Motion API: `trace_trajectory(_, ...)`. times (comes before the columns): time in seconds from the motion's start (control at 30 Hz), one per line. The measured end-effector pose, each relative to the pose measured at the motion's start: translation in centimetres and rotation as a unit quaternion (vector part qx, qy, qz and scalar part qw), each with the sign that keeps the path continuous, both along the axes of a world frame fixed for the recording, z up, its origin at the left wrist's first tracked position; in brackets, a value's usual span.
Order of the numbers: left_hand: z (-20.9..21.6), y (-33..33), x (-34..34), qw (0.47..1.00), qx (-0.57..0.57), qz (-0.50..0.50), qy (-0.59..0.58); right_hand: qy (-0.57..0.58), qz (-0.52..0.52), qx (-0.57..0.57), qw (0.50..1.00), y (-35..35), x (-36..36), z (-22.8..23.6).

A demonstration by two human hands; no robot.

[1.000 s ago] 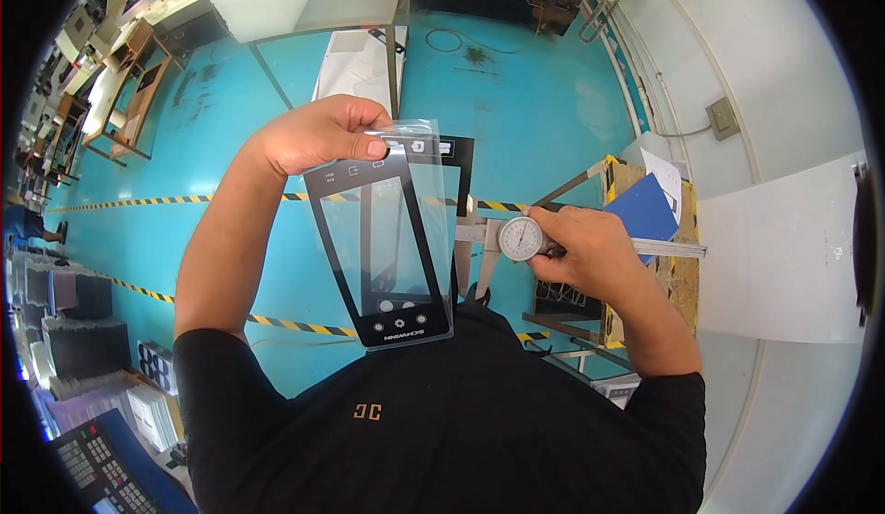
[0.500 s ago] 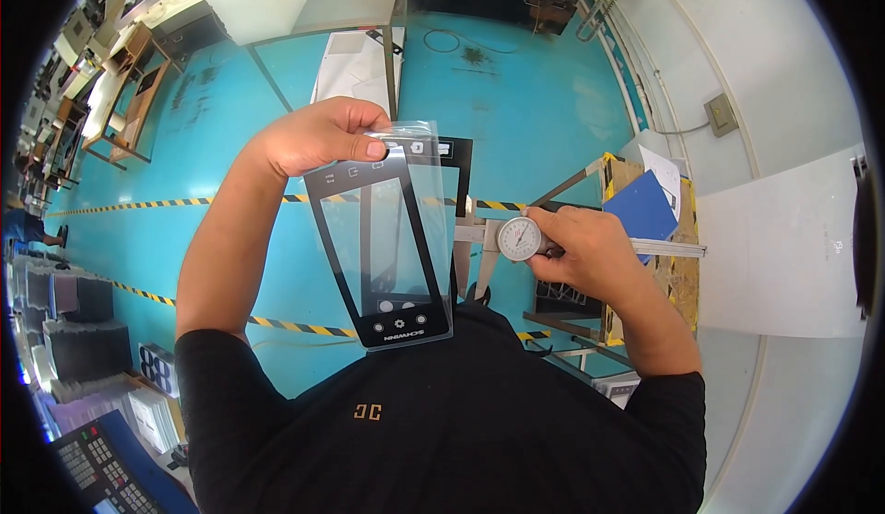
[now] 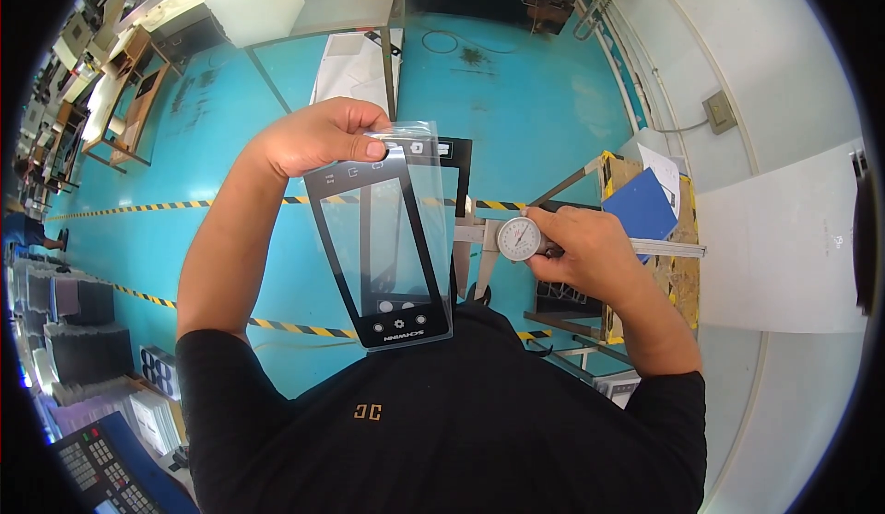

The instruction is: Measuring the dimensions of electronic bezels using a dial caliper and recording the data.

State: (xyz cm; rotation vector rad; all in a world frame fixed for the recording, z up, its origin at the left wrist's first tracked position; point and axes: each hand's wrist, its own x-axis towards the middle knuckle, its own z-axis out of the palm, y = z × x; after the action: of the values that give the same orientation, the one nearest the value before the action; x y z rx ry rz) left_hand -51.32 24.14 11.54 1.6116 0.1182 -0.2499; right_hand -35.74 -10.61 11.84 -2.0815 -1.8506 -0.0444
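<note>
My left hand (image 3: pixel 336 136) pinches the top edge of a clear, black-framed display panel (image 3: pixel 426 265) between thumb and fingers. White icons are printed on the panel's dark border, and it hangs tilted in front of my chest. A second black-framed panel (image 3: pixel 463 177) shows partly behind it. In my right hand (image 3: pixel 590 251) is a dial caliper (image 3: pixel 519 238), closed in the grip, its round white dial turned up. The caliper's beam runs out past my wrist to the right. Its jaws stand beside the panels' right edge; whether they touch is hard to tell.
On the right stands a yellow-taped board (image 3: pixel 687 293) with a blue folder (image 3: pixel 641 206) and papers. Ahead is a table (image 3: pixel 355 7) above a white stack (image 3: pixel 350 76). Stacks of sheets (image 3: pixel 88 353) and a keypad console (image 3: pixel 115 463) lie at the left.
</note>
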Motion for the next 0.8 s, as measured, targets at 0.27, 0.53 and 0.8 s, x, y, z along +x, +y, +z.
trace_trajectory(0.27, -0.09, 0.05, -0.08, 1.000, -0.002, -0.004, -0.007, 0.001, -0.002, -0.002, 1.000, -0.05, -0.16, 0.17)
trace_trajectory(0.53, -0.25, 0.25, -0.03, 1.000, -0.010, -0.002, -0.006, 0.002, -0.011, -0.008, 1.000, 0.14, -0.15, 0.12)
trace_trajectory(0.8, -0.31, 0.48, 0.19, 1.000, -0.021, 0.009, 0.008, 0.007, -0.007, -0.016, 1.000, 0.43, 0.14, 0.06)
